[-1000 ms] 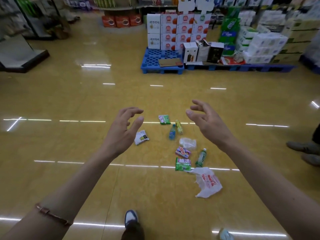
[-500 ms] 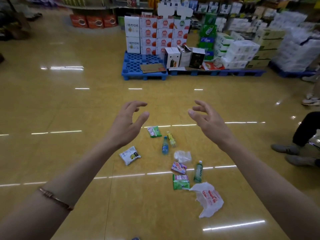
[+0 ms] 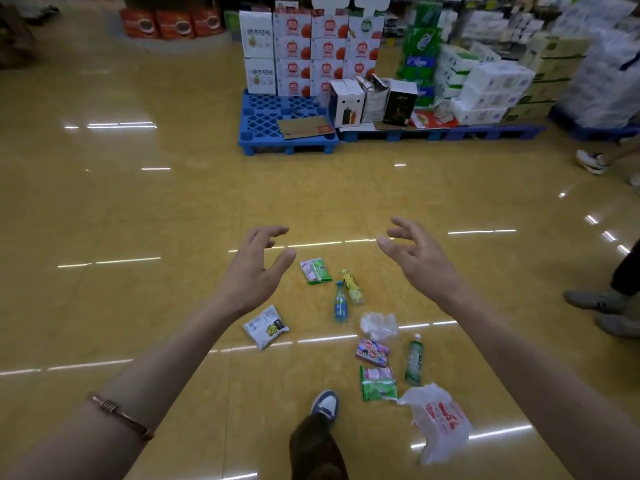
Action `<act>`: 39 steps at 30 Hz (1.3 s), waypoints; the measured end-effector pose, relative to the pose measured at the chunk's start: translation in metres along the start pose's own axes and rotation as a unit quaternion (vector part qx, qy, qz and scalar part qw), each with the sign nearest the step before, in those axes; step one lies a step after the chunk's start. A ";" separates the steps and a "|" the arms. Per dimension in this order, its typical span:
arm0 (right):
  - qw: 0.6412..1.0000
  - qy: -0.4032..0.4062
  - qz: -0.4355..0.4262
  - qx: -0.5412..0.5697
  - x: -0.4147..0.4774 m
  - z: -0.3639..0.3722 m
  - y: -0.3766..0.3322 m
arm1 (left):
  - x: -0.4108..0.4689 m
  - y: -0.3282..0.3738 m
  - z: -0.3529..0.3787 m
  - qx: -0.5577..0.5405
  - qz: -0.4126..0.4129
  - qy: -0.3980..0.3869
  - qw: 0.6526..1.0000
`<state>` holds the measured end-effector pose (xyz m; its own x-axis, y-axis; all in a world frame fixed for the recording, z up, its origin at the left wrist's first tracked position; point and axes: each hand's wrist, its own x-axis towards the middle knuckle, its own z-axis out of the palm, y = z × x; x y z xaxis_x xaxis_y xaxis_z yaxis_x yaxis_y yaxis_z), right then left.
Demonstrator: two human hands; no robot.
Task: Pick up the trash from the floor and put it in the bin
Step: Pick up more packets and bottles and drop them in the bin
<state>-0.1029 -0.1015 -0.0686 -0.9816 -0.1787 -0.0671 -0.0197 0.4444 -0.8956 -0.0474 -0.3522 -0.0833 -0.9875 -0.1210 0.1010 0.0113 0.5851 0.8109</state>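
Both arms reach out over the shiny yellow floor (image 3: 138, 209). A thin bracelet (image 3: 119, 415) sits on the left arm. A blue and white shoe (image 3: 325, 403) steps forward at the bottom; half a second ago it was out of the picture.

The left hand (image 3: 251, 271) has its fingers (image 3: 273, 232) spread wide and bent a little. It holds nothing. The right hand (image 3: 420, 258) is the same, with wide, curled fingers (image 3: 401, 223) and nothing in them. Both hands hang in the air above the trash, the same way as before.

The trash lies on the floor under and between the hands. Closest is a white plastic bag with red print (image 3: 441, 422). Just past it are a green wrapper (image 3: 378, 383), a green bottle (image 3: 414, 360) and a purple wrapper (image 3: 372, 352). Next comes a crumpled clear bag (image 3: 379, 325). A white snack packet (image 3: 266, 327) lies off to the left, near the left wrist. Farther on are a blue bottle (image 3: 340, 303), a yellow bottle (image 3: 352, 286) and another green wrapper (image 3: 315, 270). None of the trash has moved on the floor.

Off to the right are someone's grey shoes (image 3: 604, 311). Far back is a blue pallet (image 3: 287, 123) with stacked boxes (image 3: 308, 46).
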 end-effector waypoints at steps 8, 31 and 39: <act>0.999 -0.024 -0.008 0.020 0.122 0.013 -0.013 | 0.105 -0.022 -0.012 0.033 -0.021 0.001 0.999; 0.992 -0.063 0.107 -0.003 0.278 0.061 0.033 | 0.273 -0.116 0.022 0.031 -0.058 -0.094 0.993; 0.990 0.021 0.134 -0.024 0.317 0.087 0.042 | 0.326 -0.163 0.020 0.083 0.026 -0.146 0.985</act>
<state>-0.3985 -0.2158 -0.1662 -0.9596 -0.0123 -0.2812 0.2355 0.5118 -0.8262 -0.3738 -0.4705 -0.1941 -0.9896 0.1347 -0.0496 0.0616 0.7107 0.7008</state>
